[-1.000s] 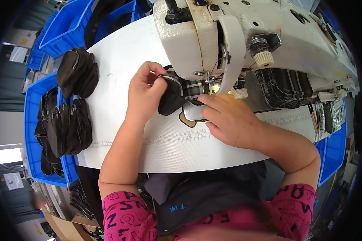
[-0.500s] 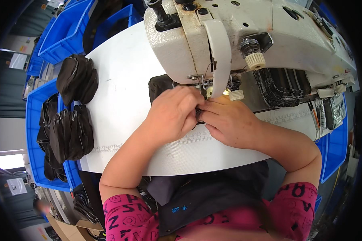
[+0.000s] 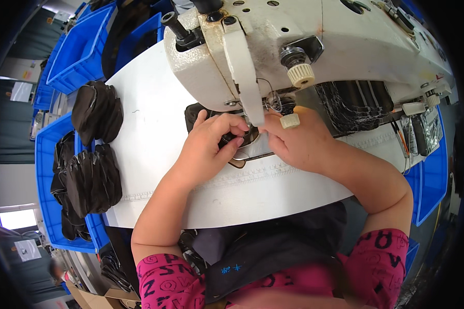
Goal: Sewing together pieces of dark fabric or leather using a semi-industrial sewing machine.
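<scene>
Below the needle area of a white sewing machine [image 3: 201,77], my two hands are close together. My left hand [image 3: 203,149] is curled, its thumb and forefinger closing on a dark fabric piece [image 3: 192,114] that lies partly beneath it. My right hand [image 3: 301,141] has bent fingers close to the presser foot; what its fingertips grip, if anything, is hidden behind the machine's white lever [image 3: 245,77]. A small brown-edged tab [image 3: 237,163] shows on the table just below the needle area.
Stacks of dark fabric pouches [image 3: 95,177] rest at the table's left edge by a blue bin [image 3: 44,175]. More dark stitched pieces [image 3: 353,105] with loose threads lie under the machine arm. A printed ruler strip [image 3: 263,175] crosses the white table [image 3: 149,113]. Tweezers [image 3: 401,139] are at the right.
My hands have drawn slightly apart, and the left thumb and forefinger have spread somewhat. The dark metal plate and brown-edged tab now show between them. The whole view has shifted a little.
</scene>
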{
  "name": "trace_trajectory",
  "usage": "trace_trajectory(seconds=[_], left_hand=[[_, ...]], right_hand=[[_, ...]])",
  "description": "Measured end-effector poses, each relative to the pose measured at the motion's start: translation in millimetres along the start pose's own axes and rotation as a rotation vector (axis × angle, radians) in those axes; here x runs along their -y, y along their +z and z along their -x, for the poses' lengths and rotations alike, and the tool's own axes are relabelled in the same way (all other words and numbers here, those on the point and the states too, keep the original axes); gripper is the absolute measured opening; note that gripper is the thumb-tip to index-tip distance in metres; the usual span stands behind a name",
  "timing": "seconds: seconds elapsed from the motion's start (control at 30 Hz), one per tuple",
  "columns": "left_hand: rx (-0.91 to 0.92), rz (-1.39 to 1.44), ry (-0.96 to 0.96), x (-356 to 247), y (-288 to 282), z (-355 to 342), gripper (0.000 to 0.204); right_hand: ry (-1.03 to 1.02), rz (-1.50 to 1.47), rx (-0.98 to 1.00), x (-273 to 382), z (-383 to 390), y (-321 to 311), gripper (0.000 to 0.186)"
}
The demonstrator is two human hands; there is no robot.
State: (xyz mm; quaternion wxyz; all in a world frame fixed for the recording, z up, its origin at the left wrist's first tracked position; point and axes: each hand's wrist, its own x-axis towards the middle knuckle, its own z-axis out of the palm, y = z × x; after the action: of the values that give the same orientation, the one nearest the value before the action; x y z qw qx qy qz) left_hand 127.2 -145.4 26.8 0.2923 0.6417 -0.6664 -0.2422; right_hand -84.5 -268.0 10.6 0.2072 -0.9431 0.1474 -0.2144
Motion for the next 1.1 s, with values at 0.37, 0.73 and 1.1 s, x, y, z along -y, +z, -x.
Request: trace_trajectory(seconds=[0.37,0.73,1.1], left_hand=[[0.05,0.141,-0.037,0.8,3.1,-5.8,0.026],[-0.129,-0.316,0.182,4.9,13.6,-7.7,0.038],[0.12,0.115,-0.315,8.5,6.5,-12.4,0.019]], right_hand=[[-0.144,0.402,0.222,-2.3,9.6,8.9,0.047],[-0.202,0.3,0.13,-4.8,10.8,13.0,0.032],[-0.199,0.256,0.163,-4.9,10.5,5.3,0.032]])
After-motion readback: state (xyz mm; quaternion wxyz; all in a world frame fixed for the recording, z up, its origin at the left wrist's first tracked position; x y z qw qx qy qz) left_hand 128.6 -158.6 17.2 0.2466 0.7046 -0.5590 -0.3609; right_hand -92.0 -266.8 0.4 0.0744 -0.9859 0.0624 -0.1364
